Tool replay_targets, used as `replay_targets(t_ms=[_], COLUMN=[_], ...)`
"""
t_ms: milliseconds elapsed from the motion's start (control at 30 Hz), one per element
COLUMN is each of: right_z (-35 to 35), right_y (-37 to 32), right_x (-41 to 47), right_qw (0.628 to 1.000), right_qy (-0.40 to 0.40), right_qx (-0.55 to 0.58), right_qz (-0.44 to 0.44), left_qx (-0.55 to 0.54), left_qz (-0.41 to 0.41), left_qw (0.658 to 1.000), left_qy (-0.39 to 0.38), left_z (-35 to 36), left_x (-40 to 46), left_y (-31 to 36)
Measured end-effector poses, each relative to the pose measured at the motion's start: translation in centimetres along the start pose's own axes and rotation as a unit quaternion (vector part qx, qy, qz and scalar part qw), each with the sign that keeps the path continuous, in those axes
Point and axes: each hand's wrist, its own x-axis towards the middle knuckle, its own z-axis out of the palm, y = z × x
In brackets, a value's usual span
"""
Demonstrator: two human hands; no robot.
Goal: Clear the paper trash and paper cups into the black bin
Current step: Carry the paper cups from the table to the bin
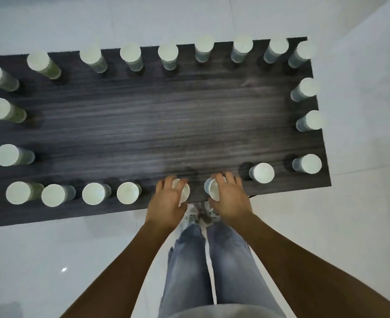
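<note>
Several white paper cups stand upside down around the rim of a dark wood-grain table (157, 125). At the near edge, my left hand (166, 200) wraps one paper cup (184, 192) and my right hand (229, 196) wraps another paper cup (212, 188); both cups tilt toward each other. A further cup (261, 172) stands just right of my right hand, and one cup (128, 192) stands left of my left hand. No black bin or loose paper trash is in view.
White tiled floor (51, 260) surrounds the low table. My legs in jeans and my shoes (201, 214) are right against the table's near edge. Cups line the far edge (167, 53) and both short sides.
</note>
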Motion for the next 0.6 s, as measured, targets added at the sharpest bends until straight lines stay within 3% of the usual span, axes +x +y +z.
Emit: replay_targets(t_ms=[300, 600], right_z=[-6.8, -8.8], right_y=[6.6, 20.8], right_x=[-11.4, -26.5], right_qw=[0.99, 0.954], right_qy=[0.103, 0.169], right_qx=[0.049, 0.125], right_qz=[0.082, 0.212], left_qx=[0.074, 0.217], left_qz=[0.171, 0.332], left_qw=[0.982, 0.913], left_qy=[-0.037, -0.097], left_z=[-3.6, 4.1], left_x=[-3.2, -10.4], left_y=[14.5, 31.4])
